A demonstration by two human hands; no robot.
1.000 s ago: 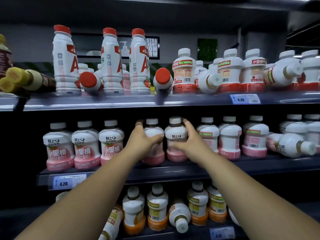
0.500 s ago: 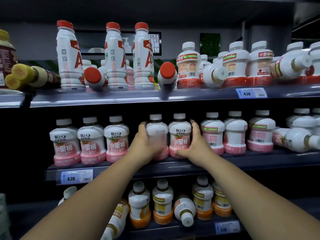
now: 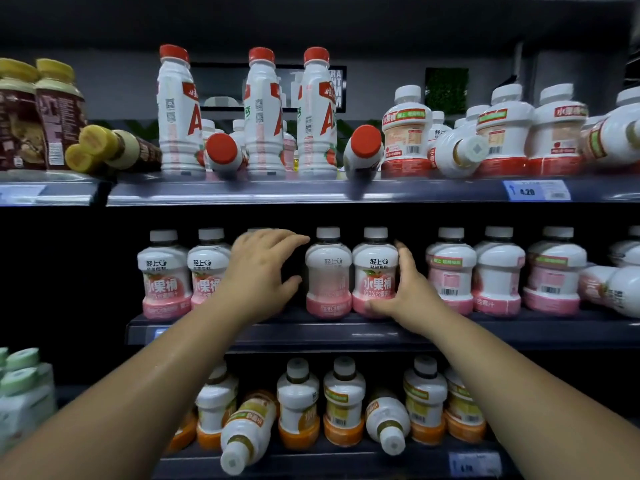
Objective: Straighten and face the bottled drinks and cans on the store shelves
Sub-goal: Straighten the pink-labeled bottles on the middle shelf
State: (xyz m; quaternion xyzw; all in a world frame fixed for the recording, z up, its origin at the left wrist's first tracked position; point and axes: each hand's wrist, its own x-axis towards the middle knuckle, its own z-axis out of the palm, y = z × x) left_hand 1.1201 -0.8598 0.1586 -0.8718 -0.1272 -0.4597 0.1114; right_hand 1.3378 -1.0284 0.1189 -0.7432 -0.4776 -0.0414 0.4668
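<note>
On the middle shelf (image 3: 346,332) stands a row of white bottles with pink labels. My left hand (image 3: 259,271) hovers with spread fingers just left of one pink bottle (image 3: 327,271), apart from it and covering the bottle behind. My right hand (image 3: 407,292) cups the neighbouring pink bottle (image 3: 375,271), fingers up its right side and thumb across its base. Both bottles stand upright at the shelf front. The right one's label faces me. The left one's label is blurred.
The top shelf (image 3: 311,192) holds tall red-capped bottles (image 3: 263,112), two lying ones (image 3: 363,150), squat red-label bottles and brown yellow-capped ones (image 3: 114,148). Pink bottles to the right show barcodes (image 3: 450,271); one lies sideways (image 3: 613,289). Below, orange-label bottles, two toppled (image 3: 246,434).
My left hand has let go of its pink bottle and drawn back to the left with fingers spread. The view has moved closer to the shelves. My right hand stays on the other bottle.
</note>
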